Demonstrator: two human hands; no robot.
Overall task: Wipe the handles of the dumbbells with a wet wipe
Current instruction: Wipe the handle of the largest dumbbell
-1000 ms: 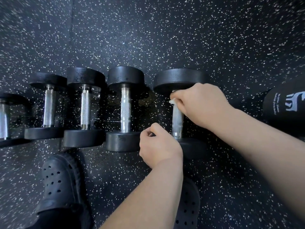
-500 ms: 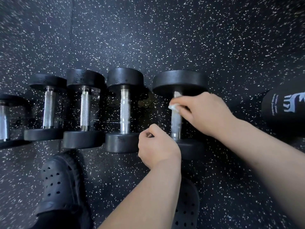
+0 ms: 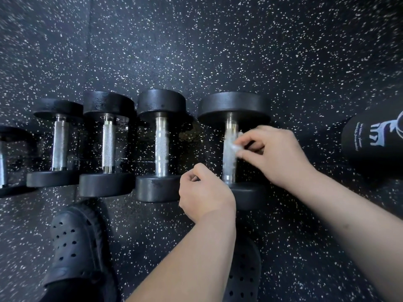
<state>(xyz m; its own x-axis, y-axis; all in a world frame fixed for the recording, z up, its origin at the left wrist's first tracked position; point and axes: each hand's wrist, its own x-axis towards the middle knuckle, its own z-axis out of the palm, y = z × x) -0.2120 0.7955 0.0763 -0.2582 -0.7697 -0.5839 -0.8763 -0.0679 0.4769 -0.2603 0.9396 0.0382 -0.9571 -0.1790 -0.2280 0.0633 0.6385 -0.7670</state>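
- Head view: speckled rubber floor (image 3: pixel 218 51) fills the shot, with a row of dumbbells (image 3: pixel 106 184) running from its left edge to the middle.
- Rightmost dumbbell (image 3: pixel 234 104) is the one in play, lying flat, its metal handle (image 3: pixel 227 162) bare below the fingers.
- Right hand (image 3: pixel 277 155) pinches the wet wipe (image 3: pixel 237 147) against the handle's upper half.
- Left hand (image 3: pixel 205 192) is clenched, nothing visible in it, at that dumbbell's near weight.
- The wipe is a small crumpled wad, touching the handle's right side.
- Looks like mid-wipe on this handle. Next move calls for a firm drag down to the near end and round the underside.
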